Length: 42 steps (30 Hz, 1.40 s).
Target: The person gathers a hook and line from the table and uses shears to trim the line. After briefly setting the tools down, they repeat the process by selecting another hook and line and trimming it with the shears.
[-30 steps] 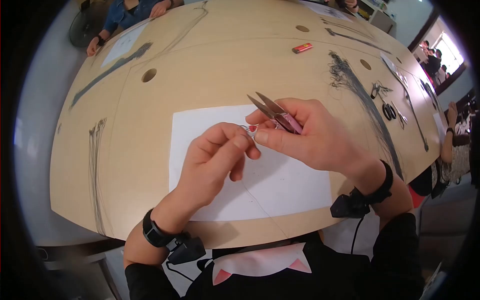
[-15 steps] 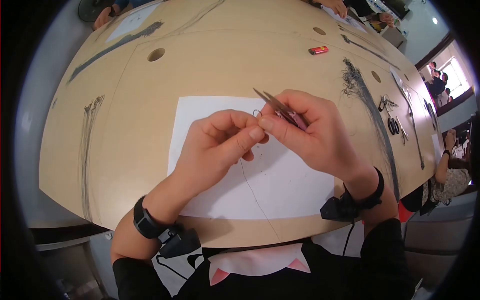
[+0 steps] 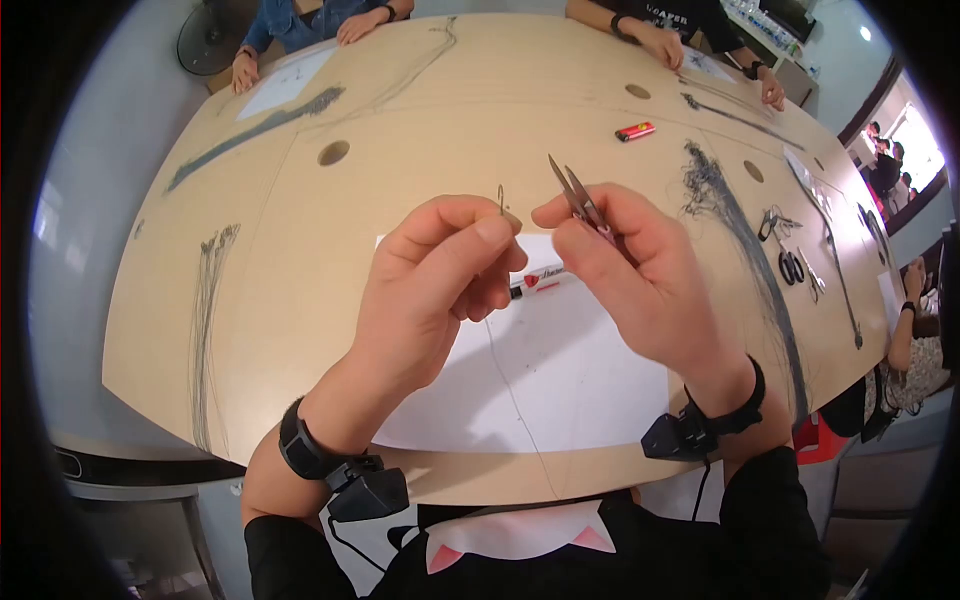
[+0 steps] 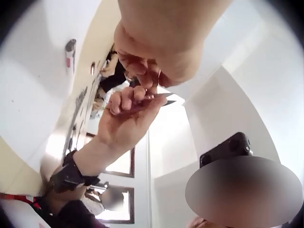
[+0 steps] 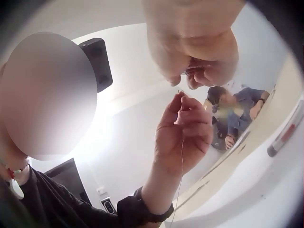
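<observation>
Between thumb and index finger my left hand (image 3: 425,290) pinches a small curved hook (image 3: 501,195), its bend pointing up. A thin line (image 3: 508,385) trails from under that hand down over the white paper (image 3: 600,400) to the table's near edge. My right hand (image 3: 645,280) grips scissors (image 3: 578,195) with pinkish handles, blades pointing up and slightly parted. Its thumb and index finger are apart from the left fingertips. In the right wrist view the hook's bend (image 5: 180,91) shows above the left fingertips. A marker (image 3: 545,281) lies on the paper behind the hands.
A dark bundle of strands (image 3: 740,230) with a tangled end lies at the right, near black-handled scissors (image 3: 790,267). Thinner strands (image 3: 207,330) lie at left. A red lighter (image 3: 635,131) is farther back. Two people (image 3: 330,20) sit across the table (image 3: 450,150).
My hands have drawn apart, leaving the hook in the left fingers and the scissors in the right. The marker, hidden half a second ago, now shows between them. The head view has shifted.
</observation>
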### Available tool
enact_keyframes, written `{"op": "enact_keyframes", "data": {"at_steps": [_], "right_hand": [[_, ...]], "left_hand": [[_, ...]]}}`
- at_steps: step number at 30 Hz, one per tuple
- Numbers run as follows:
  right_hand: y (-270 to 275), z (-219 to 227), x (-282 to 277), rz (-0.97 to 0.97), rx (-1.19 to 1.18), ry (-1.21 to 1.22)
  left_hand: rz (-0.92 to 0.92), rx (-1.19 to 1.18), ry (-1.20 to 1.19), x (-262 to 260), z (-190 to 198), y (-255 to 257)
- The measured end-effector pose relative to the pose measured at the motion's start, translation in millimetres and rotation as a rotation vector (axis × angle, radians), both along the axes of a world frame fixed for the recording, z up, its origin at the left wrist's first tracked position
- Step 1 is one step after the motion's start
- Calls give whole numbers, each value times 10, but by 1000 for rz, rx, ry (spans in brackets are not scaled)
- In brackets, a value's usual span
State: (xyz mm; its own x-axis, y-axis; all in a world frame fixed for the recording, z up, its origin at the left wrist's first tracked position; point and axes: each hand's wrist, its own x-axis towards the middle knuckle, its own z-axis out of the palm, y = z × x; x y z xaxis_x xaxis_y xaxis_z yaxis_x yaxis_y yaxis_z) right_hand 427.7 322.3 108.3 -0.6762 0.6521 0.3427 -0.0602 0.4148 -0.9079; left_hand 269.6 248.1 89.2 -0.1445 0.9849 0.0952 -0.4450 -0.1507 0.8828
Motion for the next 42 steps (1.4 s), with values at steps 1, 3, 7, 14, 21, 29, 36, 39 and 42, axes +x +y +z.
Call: {"op": "enact_keyframes", "data": {"at_steps": [1,3,7,14,21,29,36,39,42], "right_hand": [[-49,80,30,13,-101,28],[-76,99,56,24,-190,62],[-54,9,65,-93,459,63],[-56,-104,-32,-135,564,71],[-33,-66,8,-174,524,68],[-30,-18,88,-93,170,-23],[20,3,90,6,171,-26],[20,-6,88,-37,205,-33],[52,-81,80,-7,222,-24]], "left_hand": [[-3,16,6,12,52,18],[-13,93,-58,39,132,46],[-31,102,-37,102,122,-5],[-51,69,20,97,38,-13],[-84,61,41,97,4,-8],[-41,212,274,131,-131,53],[-43,120,220,133,-90,51],[-50,93,183,125,-96,72],[-61,98,166,114,-119,75]]}}
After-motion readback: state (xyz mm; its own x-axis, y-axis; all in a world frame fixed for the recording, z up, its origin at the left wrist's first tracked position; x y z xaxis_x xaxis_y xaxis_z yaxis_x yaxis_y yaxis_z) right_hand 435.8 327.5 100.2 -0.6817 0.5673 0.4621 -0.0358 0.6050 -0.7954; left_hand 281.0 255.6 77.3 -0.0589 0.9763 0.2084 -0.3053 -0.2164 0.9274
